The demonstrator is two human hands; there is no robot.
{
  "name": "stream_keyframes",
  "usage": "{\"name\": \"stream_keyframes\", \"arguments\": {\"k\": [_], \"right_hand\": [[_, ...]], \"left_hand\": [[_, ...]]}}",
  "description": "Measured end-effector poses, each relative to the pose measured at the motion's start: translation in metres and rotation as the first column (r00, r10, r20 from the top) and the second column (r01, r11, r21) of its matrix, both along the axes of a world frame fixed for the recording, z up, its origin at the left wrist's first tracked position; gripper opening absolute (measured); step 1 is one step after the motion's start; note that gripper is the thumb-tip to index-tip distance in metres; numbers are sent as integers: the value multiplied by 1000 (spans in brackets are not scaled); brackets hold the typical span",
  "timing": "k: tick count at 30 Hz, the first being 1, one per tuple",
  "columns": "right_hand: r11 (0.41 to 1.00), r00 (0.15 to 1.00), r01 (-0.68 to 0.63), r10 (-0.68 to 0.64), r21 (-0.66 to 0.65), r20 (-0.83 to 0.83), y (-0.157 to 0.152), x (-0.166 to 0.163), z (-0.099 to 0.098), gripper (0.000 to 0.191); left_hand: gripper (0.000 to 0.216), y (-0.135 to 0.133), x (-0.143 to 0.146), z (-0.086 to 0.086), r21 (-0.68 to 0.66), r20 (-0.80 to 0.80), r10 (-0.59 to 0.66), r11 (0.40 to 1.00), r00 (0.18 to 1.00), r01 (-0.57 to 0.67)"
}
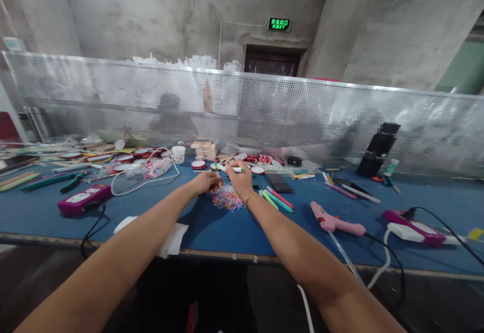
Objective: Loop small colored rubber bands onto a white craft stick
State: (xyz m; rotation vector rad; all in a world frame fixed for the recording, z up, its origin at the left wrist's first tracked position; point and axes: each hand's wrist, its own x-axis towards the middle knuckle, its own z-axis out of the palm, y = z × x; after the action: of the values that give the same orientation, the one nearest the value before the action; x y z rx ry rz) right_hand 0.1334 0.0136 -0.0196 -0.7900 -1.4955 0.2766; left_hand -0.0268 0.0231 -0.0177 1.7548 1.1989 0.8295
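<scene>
Near the middle of the blue table, my left hand [206,183] pinches a thin stick [216,165] that stands upright, its top coloured green and red. Its lower end is hidden by the fingers. Close beside it on the right, my right hand [242,181] is closed on a white marker pen [238,170] with a green end, held roughly level and pointing toward the stick. Just below both hands lies a heap of tiny multicoloured pieces [229,200]. Several coloured pens [279,199] rest to the right of my right wrist.
A pink glue gun [335,223] lies at right, its cord trailing toward me. Purple power strips stand left [83,200] and right [416,229]. A paper cup [178,154], bundled wooden sticks [204,150] and red-rimmed discs line the back, before a perforated metal screen [181,101].
</scene>
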Motion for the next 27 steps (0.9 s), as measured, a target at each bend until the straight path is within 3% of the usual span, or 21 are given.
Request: {"name": "stream_keyframes", "arguments": {"k": [27], "right_hand": [[1000,999,6,-6,-14,34,1,-1,-1,19]], "left_hand": [[34,-5,2,4,-6,12,0,1000,1000,0]]}}
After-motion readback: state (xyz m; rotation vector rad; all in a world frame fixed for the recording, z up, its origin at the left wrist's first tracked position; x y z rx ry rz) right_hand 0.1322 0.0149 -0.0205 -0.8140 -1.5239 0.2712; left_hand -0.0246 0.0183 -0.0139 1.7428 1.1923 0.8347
